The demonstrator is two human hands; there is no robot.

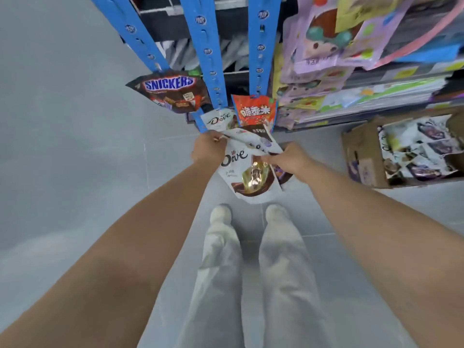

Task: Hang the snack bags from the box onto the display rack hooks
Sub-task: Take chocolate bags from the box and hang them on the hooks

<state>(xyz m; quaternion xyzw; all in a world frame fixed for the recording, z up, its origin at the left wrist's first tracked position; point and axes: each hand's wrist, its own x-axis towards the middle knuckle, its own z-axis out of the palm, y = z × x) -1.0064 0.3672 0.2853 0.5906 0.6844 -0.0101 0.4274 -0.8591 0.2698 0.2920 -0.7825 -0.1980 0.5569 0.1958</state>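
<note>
Nearest to me are my legs (pixel 251 272) in pale trousers and my white shoes (pixel 221 213), standing on the grey tiled floor (pixel 75 151). Just beyond the shoes I hold a white Dove bag (pixel 241 172) in the air with both arms stretched forward. My left grip (pixel 209 148) pinches its upper left corner, fingers curled over the edge. My right grip (pixel 288 159) is closed round its right side, thumb on the front. A second bag (pixel 280 173) with purple print shows behind the first at that same side; I cannot tell whether my fingers hold it too. The top of the Dove bag reaches up to the foot of the middle blue strip (pixel 203 46), where a hung Dove bag (pixel 218 119) sits just above my left grip. On the left blue strip (pixel 140 33) hangs a brown Snickers bag (pixel 173 92), and on the right blue strip (pixel 261 46) an orange-red bag (pixel 254 111). To the right, on the floor, an open cardboard box (pixel 364 159) holds more white and purple bags (pixel 421 151). Farther up on the right, shelves carry stacked pastel packets (pixel 326 46).
</note>
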